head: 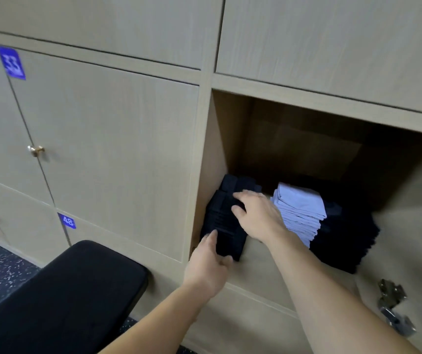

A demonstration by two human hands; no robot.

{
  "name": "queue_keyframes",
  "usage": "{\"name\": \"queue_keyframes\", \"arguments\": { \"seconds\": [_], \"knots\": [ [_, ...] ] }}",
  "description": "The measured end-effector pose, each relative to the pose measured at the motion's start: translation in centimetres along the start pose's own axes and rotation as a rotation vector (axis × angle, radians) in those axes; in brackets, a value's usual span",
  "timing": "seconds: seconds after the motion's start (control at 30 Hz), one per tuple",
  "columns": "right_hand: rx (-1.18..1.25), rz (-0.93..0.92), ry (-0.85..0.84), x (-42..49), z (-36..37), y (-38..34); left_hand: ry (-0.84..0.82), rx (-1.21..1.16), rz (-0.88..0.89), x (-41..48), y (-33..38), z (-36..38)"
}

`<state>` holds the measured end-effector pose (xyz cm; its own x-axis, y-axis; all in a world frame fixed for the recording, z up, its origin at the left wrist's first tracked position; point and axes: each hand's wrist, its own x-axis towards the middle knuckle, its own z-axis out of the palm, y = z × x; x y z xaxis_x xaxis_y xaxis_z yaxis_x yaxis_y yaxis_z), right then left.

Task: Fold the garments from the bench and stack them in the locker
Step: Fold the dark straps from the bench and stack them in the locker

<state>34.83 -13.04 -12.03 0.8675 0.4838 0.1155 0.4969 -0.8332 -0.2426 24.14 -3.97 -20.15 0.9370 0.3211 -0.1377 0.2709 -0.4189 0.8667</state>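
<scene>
Both my arms reach into the open locker [220,139], at its left side. The dark folded stack [220,221] sits on the locker floor against the left wall. Its long axis runs from the front lip back into the compartment, leaning a touch to the right as it goes deeper. The near short end is right at the front edge, facing me, and the layered folds show along that side.

My left hand [208,261] comes in from below and grips the near end of the stack. The thumb lies up along the front face and the fingers curl round the bottom near corner. The wrist is straight and the forearm angles up from the lower left.

My right hand [256,215] lies palm down on top of the stack, fingers straight and close together, pointing left and pressing the cloth flat. That forearm crosses in from the lower right.

Just beside my right hand stands a pale blue pile [299,213] of folded pieces. To its right, touching it, is a wider dark pile [345,241]. The black padded bench [77,290] is at lower left, in front of the closed doors. A metal hinge [391,302] shows on the open door at right.
</scene>
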Motion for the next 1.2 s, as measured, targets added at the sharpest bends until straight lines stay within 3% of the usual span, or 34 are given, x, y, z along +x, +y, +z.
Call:
{"name": "queue_keyframes", "arguments": {
  "seconds": [0.23,0.53,0.77,1.2],
  "knots": [
    [-0.131,0.039,-0.042,-8.7,-5.3,-4.7,0.075,0.397,0.110,-9.2,1.4,-7.8],
    [0.069,-0.127,-0.105,-21.0,-3.4,-16.3,0.270,0.547,0.034,-24.5,-3.1,-19.3],
    [0.146,-0.381,-0.178,-29.2,3.8,-26.7,0.463,0.709,-0.151,-38.7,-11.2,-26.2],
    [0.103,-0.741,-0.480,-40.2,14.1,-40.0,0.619,0.556,-0.575,-57.5,-27.3,-29.0]
  ]
}}
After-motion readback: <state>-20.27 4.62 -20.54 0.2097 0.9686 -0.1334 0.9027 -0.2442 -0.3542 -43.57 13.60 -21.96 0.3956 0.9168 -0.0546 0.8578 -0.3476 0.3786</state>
